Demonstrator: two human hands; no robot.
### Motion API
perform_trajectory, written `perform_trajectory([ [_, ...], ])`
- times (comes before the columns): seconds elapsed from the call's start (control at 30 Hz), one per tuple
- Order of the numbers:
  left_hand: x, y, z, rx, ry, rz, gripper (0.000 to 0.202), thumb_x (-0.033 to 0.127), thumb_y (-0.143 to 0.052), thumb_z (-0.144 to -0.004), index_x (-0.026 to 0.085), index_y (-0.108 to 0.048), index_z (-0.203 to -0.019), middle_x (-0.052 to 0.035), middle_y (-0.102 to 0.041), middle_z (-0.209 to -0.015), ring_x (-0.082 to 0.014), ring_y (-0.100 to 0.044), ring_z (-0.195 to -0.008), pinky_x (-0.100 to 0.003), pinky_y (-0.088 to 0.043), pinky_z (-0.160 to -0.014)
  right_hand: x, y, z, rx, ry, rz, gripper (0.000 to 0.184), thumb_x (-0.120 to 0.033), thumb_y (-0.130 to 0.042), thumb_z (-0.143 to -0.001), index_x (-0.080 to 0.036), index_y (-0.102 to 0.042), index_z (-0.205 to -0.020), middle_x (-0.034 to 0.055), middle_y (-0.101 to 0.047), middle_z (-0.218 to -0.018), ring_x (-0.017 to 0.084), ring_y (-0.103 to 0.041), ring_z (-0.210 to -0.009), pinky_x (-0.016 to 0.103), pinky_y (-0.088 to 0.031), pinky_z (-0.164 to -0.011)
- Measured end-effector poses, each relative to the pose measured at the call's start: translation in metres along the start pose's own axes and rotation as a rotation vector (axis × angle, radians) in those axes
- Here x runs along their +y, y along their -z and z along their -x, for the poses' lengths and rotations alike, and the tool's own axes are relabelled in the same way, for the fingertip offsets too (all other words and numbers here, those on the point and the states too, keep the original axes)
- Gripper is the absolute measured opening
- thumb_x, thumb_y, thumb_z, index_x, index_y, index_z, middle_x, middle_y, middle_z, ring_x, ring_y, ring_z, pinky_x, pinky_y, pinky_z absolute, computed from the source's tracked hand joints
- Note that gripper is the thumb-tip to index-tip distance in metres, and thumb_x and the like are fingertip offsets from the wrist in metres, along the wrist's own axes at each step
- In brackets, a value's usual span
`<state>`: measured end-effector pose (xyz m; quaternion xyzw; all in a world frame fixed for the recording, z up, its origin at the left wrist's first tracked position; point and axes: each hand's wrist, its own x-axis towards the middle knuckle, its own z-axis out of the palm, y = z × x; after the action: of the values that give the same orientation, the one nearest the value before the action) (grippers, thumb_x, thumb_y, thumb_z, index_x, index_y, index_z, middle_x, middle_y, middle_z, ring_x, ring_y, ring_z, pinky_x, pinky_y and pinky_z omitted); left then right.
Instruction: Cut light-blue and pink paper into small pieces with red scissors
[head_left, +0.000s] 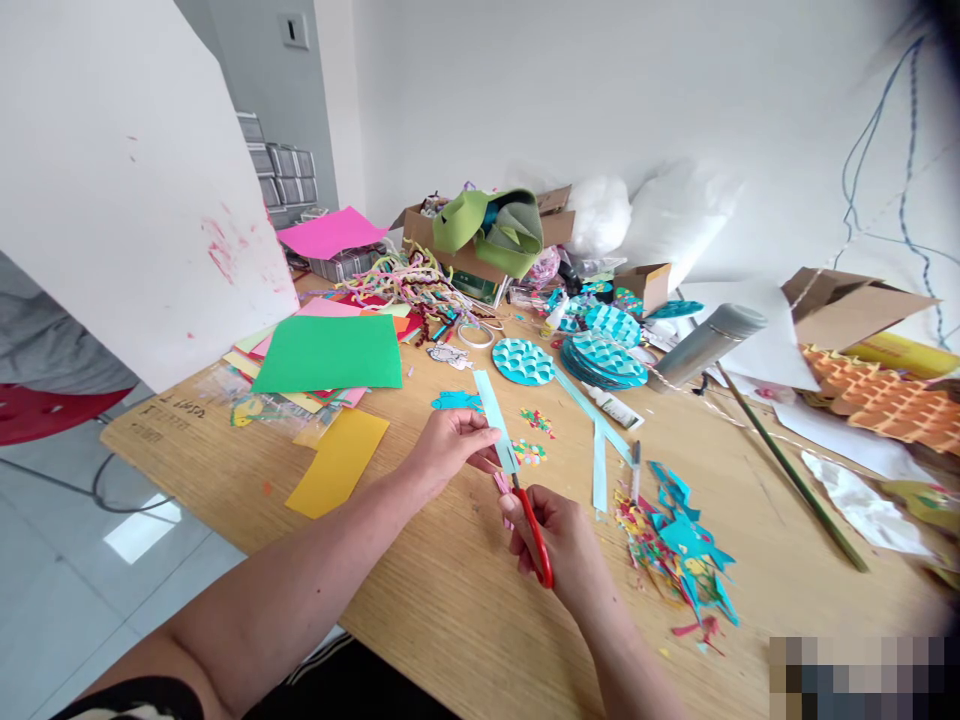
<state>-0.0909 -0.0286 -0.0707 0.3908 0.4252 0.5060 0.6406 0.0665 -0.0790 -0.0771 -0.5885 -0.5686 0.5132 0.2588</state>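
My left hand point(459, 445) pinches a pale blue paper strip point(491, 405) that stands up between thumb and fingers. In my right hand point(555, 535) is a pair of scissors point(538, 545) with red handles, its blades at the lower end of the strip. Whether the blades are apart is too small to tell. Pink paper pieces point(503, 487) show by the scissors, partly hidden by my fingers. Beyond lie a blue paper fish point(457, 401) and small piles of coloured paper bits point(531, 453). Two more pale blue strips point(600, 468) lie to the right.
Blue paper scraps point(686, 535), a pen point(636, 472) and a glue tube point(616, 408) lie right. A steel flask point(709, 345) stands near blue patterned discs point(523, 361). Green paper point(330, 352) and yellow paper point(339, 463) lie left; a white board point(150, 190) rises there.
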Motion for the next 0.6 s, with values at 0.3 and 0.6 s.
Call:
perform_trajectory([
  [0.3, 0.0000, -0.0001, 0.0028, -0.040, 0.008, -0.022, 0.019, 0.027, -0.070, -0.069, 0.011, -0.061, -0.071, -0.0054, -0.068, -0.063, -0.0140, -0.066, -0.055, -0.023, -0.053, -0.052, 0.0033, 0.0008, 0.0003, -0.009, 0.008, -0.012, 0.049, -0.066, -0.062, -0.070, -0.019, -0.048, -0.063, -0.0026, -0.057, -0.045, 0.011, -0.052, -0.033, 0.018, -0.030, -0.033],
  [0.6, -0.0031, 0.0007, 0.0015, -0.062, 0.001, -0.035, 0.018, 0.029, -0.071, -0.069, 0.013, -0.062, -0.071, -0.0035, -0.068, -0.063, -0.0138, -0.065, -0.054, -0.023, -0.053, -0.052, 0.0034, 0.0001, -0.0004, -0.009, 0.017, -0.006, 0.051, -0.068, -0.061, -0.070, -0.020, -0.047, -0.062, -0.0021, -0.058, -0.046, 0.011, -0.053, -0.033, 0.019, -0.030, -0.033],
])
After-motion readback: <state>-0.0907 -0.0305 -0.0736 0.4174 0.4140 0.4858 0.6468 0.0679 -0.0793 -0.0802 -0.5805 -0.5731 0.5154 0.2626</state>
